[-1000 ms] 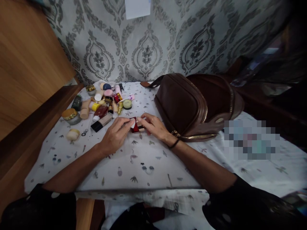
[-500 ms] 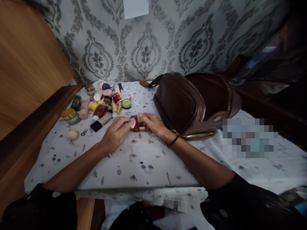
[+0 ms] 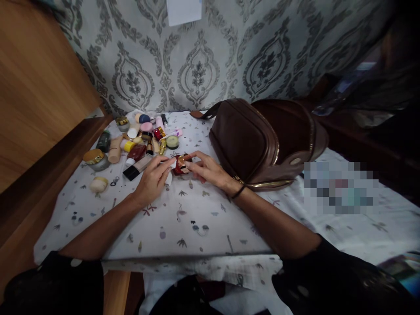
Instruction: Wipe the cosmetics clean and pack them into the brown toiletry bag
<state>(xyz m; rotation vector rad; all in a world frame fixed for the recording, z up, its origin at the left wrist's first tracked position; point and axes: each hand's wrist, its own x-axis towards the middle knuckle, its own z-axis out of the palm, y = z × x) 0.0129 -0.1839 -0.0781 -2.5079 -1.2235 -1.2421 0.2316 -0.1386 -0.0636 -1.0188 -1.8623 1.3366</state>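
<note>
Red btl (image 3: 179, 166) shifted L; L hand (image 3: 151, 181) pinching white pad (image 3: 173, 164) against it, R hand (image 3: 210, 172) pinching btl

black sleeves (image 3: 55, 286) with pale spots, thin dark right wristband (image 3: 239, 191)

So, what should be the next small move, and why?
Perhaps slide the white pad lightly across the red-and-gold item: the left hand holds the pad at the item's red side, while the right hand grips its other end.
</note>
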